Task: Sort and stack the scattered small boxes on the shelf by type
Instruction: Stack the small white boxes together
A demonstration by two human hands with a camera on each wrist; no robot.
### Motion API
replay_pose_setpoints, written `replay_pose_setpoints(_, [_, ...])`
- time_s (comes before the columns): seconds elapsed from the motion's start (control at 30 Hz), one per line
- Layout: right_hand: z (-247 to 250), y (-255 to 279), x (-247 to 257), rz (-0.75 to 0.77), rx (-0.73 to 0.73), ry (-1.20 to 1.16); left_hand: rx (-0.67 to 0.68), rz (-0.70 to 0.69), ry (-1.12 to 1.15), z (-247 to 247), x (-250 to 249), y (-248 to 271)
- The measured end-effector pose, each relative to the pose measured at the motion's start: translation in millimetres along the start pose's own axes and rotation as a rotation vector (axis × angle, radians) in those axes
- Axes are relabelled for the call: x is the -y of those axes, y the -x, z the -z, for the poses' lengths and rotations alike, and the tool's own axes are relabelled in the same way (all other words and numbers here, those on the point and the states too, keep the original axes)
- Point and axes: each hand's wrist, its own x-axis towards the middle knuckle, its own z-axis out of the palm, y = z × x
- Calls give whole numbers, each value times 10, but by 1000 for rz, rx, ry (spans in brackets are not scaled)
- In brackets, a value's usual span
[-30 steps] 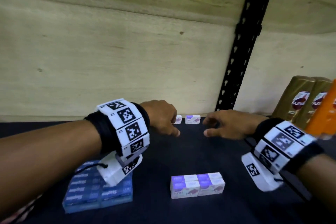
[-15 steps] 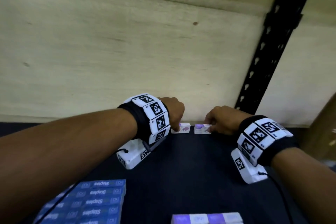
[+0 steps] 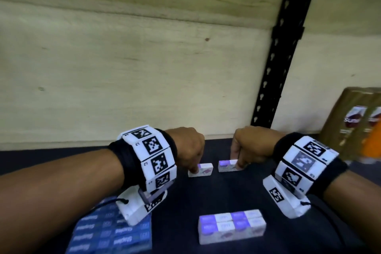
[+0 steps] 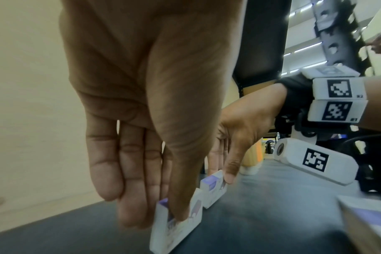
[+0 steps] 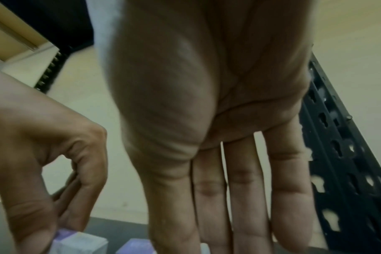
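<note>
Two small white-and-purple boxes are found near the back edge of the dark shelf [image 3: 185, 196], side by side with a narrow gap between them. The left box [image 3: 201, 169] is pinched by the left hand [image 3: 186, 147], thumb on its near face and fingers behind it, as the left wrist view confirms. The right box [image 3: 227, 165] is pinched likewise by the right hand [image 3: 252, 146], thumb in front and fingers down behind. Both boxes are seen touching the shelf surface.

Toward the front edge, a block of white-and-purple boxes [image 3: 231, 225] is set two deep and two high. At the front left, a stack of blue staple boxes [image 3: 111, 235] is noted, partly hidden by the left wrist camera. At the right edge, gold shampoo bottles [image 3: 350, 121] are standing against the plywood back panel [image 3: 123, 78], beside a black slotted upright [image 3: 276, 51]
</note>
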Motion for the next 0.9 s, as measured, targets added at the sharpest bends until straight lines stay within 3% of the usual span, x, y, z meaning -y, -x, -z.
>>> replay_pose_setpoints(0.33, [-212,748,33,66,18,-39,1,-40,0,-156,-213,650])
replay_pose_setpoints(0.67, [-276,998,-12,100,58,-47,8,-30,30,-203,-357,919])
replay_pose_setpoints(0.9, [-266,1079,29,124,188,-63,143,-23,25,-260,-379,996])
